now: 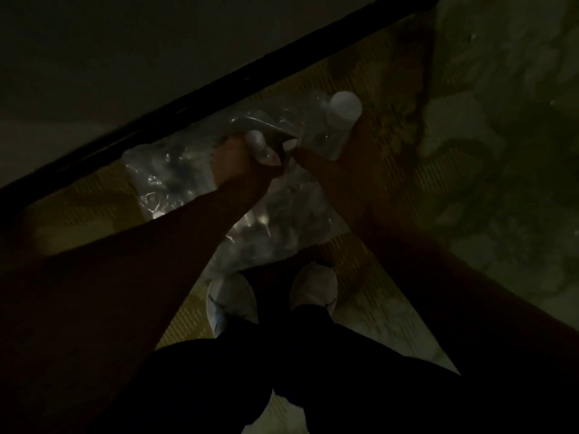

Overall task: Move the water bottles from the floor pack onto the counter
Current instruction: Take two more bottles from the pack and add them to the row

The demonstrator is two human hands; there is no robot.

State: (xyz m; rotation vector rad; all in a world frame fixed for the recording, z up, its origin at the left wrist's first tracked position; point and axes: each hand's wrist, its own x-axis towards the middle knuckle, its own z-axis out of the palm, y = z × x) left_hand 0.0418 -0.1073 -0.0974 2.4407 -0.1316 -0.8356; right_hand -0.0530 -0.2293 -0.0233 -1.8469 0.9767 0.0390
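Over floor pack (194, 189): both hands grip bottles — left (247, 158), right (332, 151).

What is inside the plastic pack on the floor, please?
Inside the plastic pack only dim bottle shapes show; crinkled wrap and darkness hide their number. The left hand grips one white-capped bottle.

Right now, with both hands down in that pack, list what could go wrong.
The left hand grips a clear white-capped bottle still among crinkled clear plastic wrap; it may snag. The right hand holds another white-capped bottle. The white shoes stand close to the pack, and dim light hides footing.
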